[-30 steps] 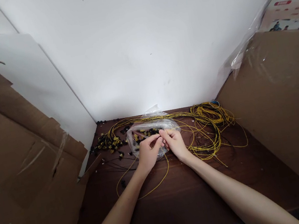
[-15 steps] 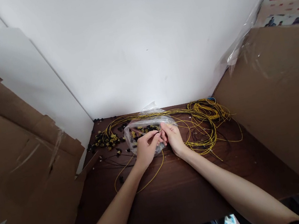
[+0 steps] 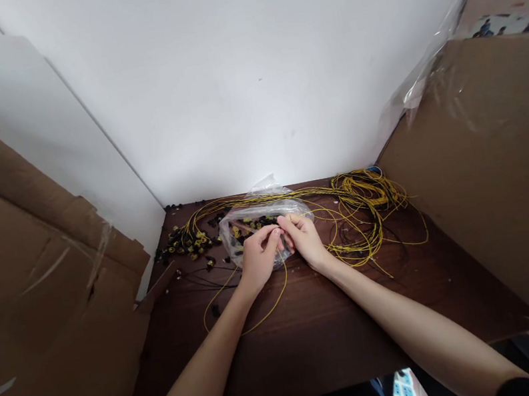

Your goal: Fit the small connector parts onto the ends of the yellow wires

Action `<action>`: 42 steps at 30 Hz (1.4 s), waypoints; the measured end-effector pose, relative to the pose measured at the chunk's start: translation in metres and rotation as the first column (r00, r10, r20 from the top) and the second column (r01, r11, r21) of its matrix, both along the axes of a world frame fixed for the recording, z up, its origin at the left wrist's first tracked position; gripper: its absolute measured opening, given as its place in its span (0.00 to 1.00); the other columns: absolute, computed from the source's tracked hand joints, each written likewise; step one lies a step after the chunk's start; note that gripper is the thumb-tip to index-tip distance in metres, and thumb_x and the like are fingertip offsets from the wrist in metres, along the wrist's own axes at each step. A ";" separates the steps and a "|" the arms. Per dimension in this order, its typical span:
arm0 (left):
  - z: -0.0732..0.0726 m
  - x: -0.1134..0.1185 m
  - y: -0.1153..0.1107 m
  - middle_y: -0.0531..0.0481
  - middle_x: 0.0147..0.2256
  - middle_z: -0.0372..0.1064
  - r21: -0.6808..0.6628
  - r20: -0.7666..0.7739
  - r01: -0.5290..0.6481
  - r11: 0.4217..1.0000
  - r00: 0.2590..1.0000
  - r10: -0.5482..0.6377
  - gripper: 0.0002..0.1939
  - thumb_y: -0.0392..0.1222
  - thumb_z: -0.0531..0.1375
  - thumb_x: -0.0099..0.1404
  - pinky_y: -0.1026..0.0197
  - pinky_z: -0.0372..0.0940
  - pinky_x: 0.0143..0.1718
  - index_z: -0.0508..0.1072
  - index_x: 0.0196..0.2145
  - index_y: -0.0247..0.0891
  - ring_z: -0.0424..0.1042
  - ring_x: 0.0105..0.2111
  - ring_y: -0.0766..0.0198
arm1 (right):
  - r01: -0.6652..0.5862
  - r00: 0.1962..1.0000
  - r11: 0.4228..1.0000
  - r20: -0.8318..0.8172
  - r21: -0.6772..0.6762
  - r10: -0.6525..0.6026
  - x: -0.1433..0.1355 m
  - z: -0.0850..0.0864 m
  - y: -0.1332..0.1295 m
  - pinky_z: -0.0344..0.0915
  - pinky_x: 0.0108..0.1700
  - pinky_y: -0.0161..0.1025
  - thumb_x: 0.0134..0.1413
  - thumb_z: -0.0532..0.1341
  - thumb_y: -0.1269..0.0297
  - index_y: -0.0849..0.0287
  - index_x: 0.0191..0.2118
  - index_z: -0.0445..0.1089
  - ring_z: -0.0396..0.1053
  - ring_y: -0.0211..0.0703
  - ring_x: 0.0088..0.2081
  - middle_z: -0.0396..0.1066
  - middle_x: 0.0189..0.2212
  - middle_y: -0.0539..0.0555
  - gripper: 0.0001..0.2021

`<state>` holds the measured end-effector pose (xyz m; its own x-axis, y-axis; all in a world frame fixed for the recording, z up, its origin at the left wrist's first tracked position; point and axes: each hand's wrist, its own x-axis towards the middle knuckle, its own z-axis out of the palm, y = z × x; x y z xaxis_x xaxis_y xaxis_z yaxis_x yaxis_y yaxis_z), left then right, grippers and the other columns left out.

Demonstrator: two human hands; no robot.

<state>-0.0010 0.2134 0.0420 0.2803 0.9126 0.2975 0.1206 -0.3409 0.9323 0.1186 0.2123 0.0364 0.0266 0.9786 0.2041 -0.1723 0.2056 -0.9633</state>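
Observation:
My left hand (image 3: 259, 258) and my right hand (image 3: 305, 240) meet fingertip to fingertip in front of a clear plastic bag (image 3: 228, 225) holding small black and yellow parts. The left fingers pinch the end of a thin yellow wire (image 3: 281, 295), which loops down and left across the dark wooden table (image 3: 329, 342). My right thumb and fingers are pressed together, but whatever they hold is too small to make out. Behind and right of the hands lie long yellow and black wires (image 3: 372, 251). Black and yellow connectors (image 3: 191, 242) are heaped at the left.
Cardboard stands along the left (image 3: 35, 283) and the right (image 3: 488, 174). A white wall (image 3: 245, 79) rises behind the table. A coil of yellow wire (image 3: 369, 190) lies at the back right. Below the front edge is a blue-and-white patterned item (image 3: 405, 394).
The view has shifted slightly. My right fingertips have come closer to the left ones, while both hands stay over the same spot before the bag.

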 end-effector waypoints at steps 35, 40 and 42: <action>0.000 0.000 0.002 0.53 0.19 0.63 -0.043 0.034 0.037 0.998 0.999 -0.036 0.15 0.46 0.53 0.63 0.67 0.56 0.24 0.69 0.26 0.33 0.60 0.20 0.70 | 0.007 1.000 1.000 0.002 -0.010 -0.007 0.000 0.002 -0.001 0.48 0.15 0.30 0.51 0.58 0.46 0.59 0.17 0.59 0.50 0.29 0.11 0.54 0.09 0.43 0.23; 0.002 0.000 0.001 0.54 0.19 0.63 -0.032 0.025 0.051 0.998 0.998 -0.050 0.15 0.46 0.52 0.63 0.67 0.56 0.24 0.69 0.25 0.33 0.60 0.20 0.70 | -0.010 1.000 1.000 0.012 -0.017 0.010 0.000 0.002 -0.001 0.47 0.15 0.30 0.51 0.58 0.46 0.59 0.17 0.59 0.50 0.29 0.11 0.55 0.09 0.43 0.23; 0.002 0.000 0.001 0.53 0.19 0.63 -0.035 0.014 0.056 0.998 0.998 -0.056 0.16 0.46 0.52 0.64 0.67 0.56 0.24 0.69 0.25 0.33 0.60 0.20 0.70 | -0.009 0.998 0.998 -0.061 -0.057 0.005 0.000 0.001 0.001 0.46 0.14 0.30 0.50 0.59 0.47 0.59 0.16 0.58 0.50 0.29 0.11 0.55 0.08 0.43 0.23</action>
